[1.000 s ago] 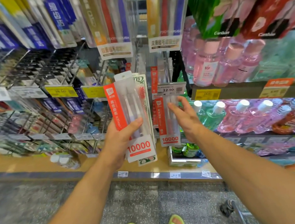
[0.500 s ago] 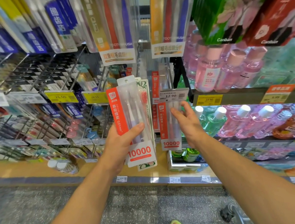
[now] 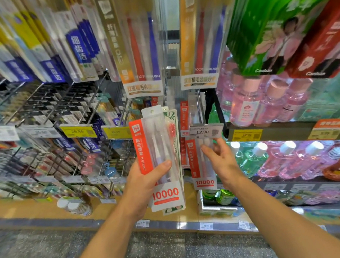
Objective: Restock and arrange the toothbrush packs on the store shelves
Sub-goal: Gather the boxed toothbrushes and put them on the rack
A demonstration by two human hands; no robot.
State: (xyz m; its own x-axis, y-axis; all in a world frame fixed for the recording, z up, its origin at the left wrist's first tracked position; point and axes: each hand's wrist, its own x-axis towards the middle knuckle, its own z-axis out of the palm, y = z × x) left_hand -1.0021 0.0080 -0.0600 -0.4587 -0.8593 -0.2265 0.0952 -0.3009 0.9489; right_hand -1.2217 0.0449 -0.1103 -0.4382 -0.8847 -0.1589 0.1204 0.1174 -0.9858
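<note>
Left hand holds toothbrush packs at the shelves; right hand is loose beside a hanging pack.

The left hand [image 3: 144, 185] grips a red pack [image 3: 157, 158] upright at centre, a green pack [image 3: 173, 132] behind it. At 3 o'clock the right hand [image 3: 222, 161], fingers spread, touches the hung pack [image 3: 199, 163] under the price tag [image 3: 206, 132]. Further at 3 o'clock, a shelf [image 3: 283, 131] carries pink bottles [image 3: 245, 104].

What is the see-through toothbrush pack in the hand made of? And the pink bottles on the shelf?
The clear toothbrush pack with the orange-red side strip, held in the left hand, looks like glossy transparent plastic: the brushes show through it. Its strip and white "10000" label look like printed card, though that is hard to tell. The pink bottles with pink caps seem to be clear shiny plastic holding pink liquid.
</note>
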